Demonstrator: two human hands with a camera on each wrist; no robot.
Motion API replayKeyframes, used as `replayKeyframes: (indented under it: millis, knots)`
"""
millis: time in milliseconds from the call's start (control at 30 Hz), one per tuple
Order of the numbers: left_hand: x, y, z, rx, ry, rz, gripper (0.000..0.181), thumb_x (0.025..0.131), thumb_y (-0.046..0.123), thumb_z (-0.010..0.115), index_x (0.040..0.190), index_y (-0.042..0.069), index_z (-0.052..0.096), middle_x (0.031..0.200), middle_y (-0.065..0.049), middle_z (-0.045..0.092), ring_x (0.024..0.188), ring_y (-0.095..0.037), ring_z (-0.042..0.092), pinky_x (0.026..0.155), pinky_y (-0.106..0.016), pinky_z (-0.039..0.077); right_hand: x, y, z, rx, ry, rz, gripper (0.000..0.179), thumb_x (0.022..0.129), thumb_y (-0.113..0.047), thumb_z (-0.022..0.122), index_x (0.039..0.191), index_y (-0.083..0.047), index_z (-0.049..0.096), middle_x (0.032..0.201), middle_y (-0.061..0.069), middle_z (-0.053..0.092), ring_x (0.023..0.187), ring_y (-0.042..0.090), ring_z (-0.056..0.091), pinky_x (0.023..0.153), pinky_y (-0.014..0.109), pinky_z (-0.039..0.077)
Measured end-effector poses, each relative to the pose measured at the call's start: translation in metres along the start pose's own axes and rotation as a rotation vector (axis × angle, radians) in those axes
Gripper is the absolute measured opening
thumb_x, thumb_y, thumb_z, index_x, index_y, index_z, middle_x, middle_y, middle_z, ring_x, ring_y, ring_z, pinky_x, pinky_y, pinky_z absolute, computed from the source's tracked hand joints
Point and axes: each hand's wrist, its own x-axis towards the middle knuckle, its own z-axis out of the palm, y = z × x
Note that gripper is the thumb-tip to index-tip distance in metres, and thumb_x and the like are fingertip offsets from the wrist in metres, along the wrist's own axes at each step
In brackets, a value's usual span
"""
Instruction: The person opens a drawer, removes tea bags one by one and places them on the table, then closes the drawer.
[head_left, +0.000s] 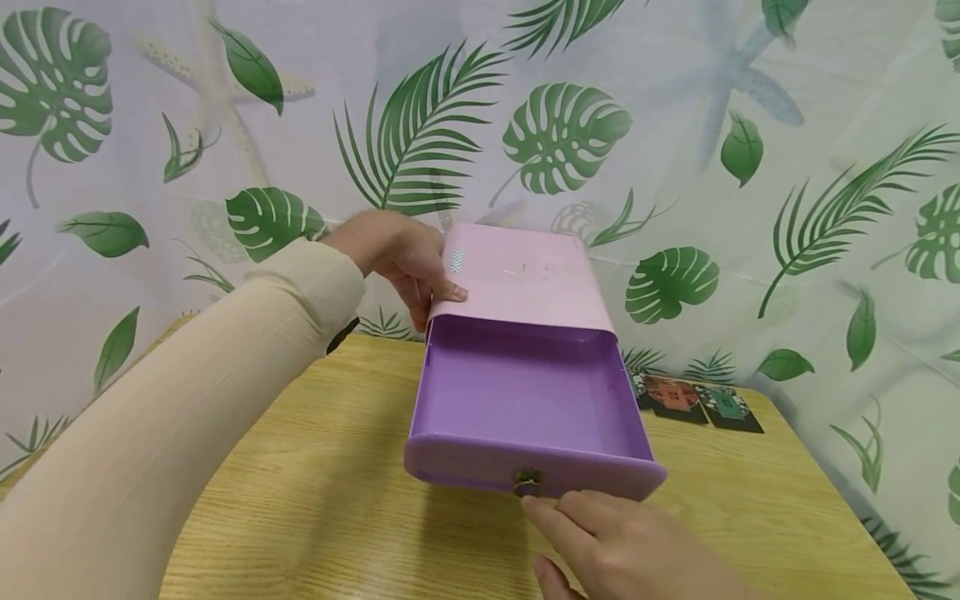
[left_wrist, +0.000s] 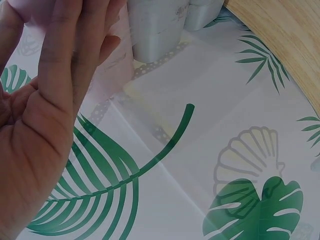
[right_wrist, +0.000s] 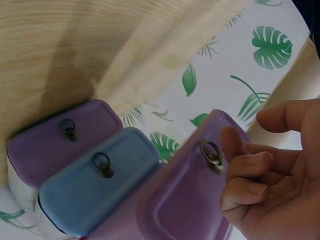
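A pink drawer box [head_left: 525, 275] tilts up at the back of the table, its purple drawer [head_left: 525, 392] pulled far out, with nothing inside. My left hand [head_left: 412, 262] grips the box's left side, thumb on top; its fingers [left_wrist: 60, 65] are partly hidden. A metal ring pull [head_left: 528, 483] sits on the drawer's front. Just below it, my right hand [head_left: 622, 542] has its index fingertip at the ring, with the thumb apart. In the right wrist view, that fingertip is beside the ring [right_wrist: 212, 156], and the other fingers are loosely bent.
In the right wrist view, a purple drawer front [right_wrist: 65, 142] and a blue one [right_wrist: 100, 182], each with a ring, stand beside the pink box. Dark printed cards [head_left: 727, 407] lie at the wooden table's [head_left: 300, 500] back right. A leaf-patterned cloth [head_left: 675, 167] hangs behind.
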Motion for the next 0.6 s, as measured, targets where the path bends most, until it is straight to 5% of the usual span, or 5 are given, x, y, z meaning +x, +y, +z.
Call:
replayKeyframes:
  millis: [133, 300, 600]
  knots:
    - [0.0004, -0.0001, -0.0001, 0.011, -0.003, 0.002, 0.033, 0.101, 0.02, 0.058, 0.122, -0.005, 0.052, 0.114, -0.03, 0.068, 0.093, -0.035, 0.072, 0.092, -0.044, 0.057, -0.0036, 0.0024, 0.0071, -0.019, -0.121, 0.028, 0.042, 0.093, -0.033, 0.067, 0.124, -0.004, 0.066, 0.091, -0.007, 0.064, 0.074, 0.0, 0.049, 0.062, 0.013, 0.041]
    - [-0.0001, 0.0005, 0.0002, 0.019, -0.001, 0.004, 0.033, 0.101, 0.02, 0.057, 0.122, -0.005, 0.053, 0.112, -0.029, 0.069, 0.092, -0.034, 0.073, 0.091, -0.044, 0.057, -0.004, 0.0018, 0.0115, 0.013, -0.241, 0.105, 0.046, 0.095, -0.036, 0.065, 0.129, -0.004, 0.061, 0.09, -0.008, 0.06, 0.074, -0.001, 0.045, 0.061, 0.015, 0.041]
    - [-0.0017, 0.0016, 0.0012, 0.025, 0.009, 0.0, 0.033, 0.101, 0.02, 0.058, 0.122, -0.005, 0.053, 0.113, -0.029, 0.069, 0.092, -0.034, 0.073, 0.091, -0.043, 0.057, 0.0029, -0.0003, 0.0106, -0.005, -0.153, 0.125, 0.036, 0.083, -0.028, 0.076, 0.111, -0.011, 0.061, 0.087, -0.009, 0.058, 0.074, 0.003, 0.05, 0.062, 0.019, 0.044]
